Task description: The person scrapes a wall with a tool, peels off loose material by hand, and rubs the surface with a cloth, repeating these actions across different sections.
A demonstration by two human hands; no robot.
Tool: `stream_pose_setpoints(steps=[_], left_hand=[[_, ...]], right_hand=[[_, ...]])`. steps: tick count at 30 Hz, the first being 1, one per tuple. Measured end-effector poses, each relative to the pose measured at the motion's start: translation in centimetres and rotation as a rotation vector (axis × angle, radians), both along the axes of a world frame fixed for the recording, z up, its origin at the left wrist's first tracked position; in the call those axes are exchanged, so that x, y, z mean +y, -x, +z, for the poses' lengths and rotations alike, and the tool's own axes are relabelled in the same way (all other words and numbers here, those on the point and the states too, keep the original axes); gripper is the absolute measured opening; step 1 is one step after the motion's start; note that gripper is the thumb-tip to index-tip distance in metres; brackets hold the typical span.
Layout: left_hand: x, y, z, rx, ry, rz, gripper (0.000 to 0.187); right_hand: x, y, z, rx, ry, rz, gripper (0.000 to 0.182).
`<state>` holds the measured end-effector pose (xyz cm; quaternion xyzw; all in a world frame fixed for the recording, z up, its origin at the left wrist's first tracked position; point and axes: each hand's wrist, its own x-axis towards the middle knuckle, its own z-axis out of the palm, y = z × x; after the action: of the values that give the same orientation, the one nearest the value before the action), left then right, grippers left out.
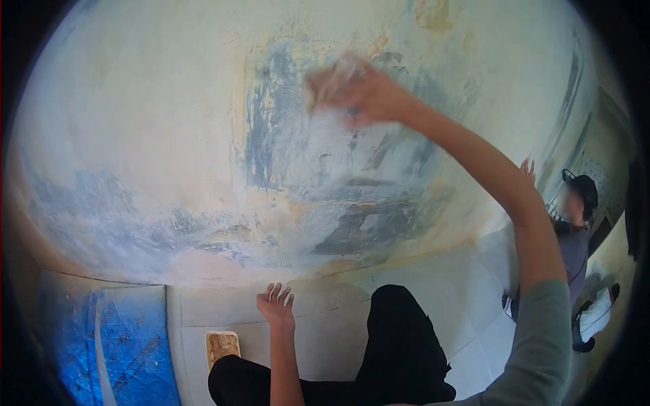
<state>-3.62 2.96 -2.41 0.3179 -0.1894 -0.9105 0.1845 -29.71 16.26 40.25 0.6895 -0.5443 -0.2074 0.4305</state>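
Blurred by motion, my right hand (371, 95) is raised in front of a pale wall (176, 101), with the arm stretched out from the right. Its fingers are closed on a tan, flat-looking piece (315, 89), too smeared to name more exactly. Behind it, the wall carries a rough grey-blue patch (267, 128) with whitish smears. Low down by the foot of the wall, my left hand (276, 306) holds nothing, its fingers bent and apart. The left forearm rises between my knees.
A cream tray (222, 345) with brown residue stands beside my knee on the tiled floor (325, 331). Blue sheeting (135, 345) lies at the left. A person in a dark cap (582, 189) is at the right by the wall; another person (596, 314) is farther back.
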Motion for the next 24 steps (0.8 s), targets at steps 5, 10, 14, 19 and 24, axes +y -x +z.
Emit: stream_pose_setpoints(steps=[5,10,14,19,24], left_hand=[[-1.4,-0.5,-0.7,0.011,0.0,0.061,0.059],[-1.1,-0.6,-0.8,0.009,-0.062,0.009,0.058],[-1.4,-0.7,-0.4,0.016,-0.075,0.018,0.057],[-1.3,-0.6,-0.6,-0.003,-0.101,0.042,0.056],[-1.1,0.1,-0.9,0.006,-0.082,0.019,0.056]], right_hand=[[-0.4,-0.4,1.0,0.225,0.993,-0.354,0.052],[2.8,1.7,3.9,0.068,0.394,-0.171,0.052],[2.3,-0.3,1.7,0.057,0.558,-0.105,0.052],[4.6,1.2,3.2,0.025,0.742,-0.317,0.059],[4.3,-1.3,0.8,0.01,-0.031,-0.069,0.047]])
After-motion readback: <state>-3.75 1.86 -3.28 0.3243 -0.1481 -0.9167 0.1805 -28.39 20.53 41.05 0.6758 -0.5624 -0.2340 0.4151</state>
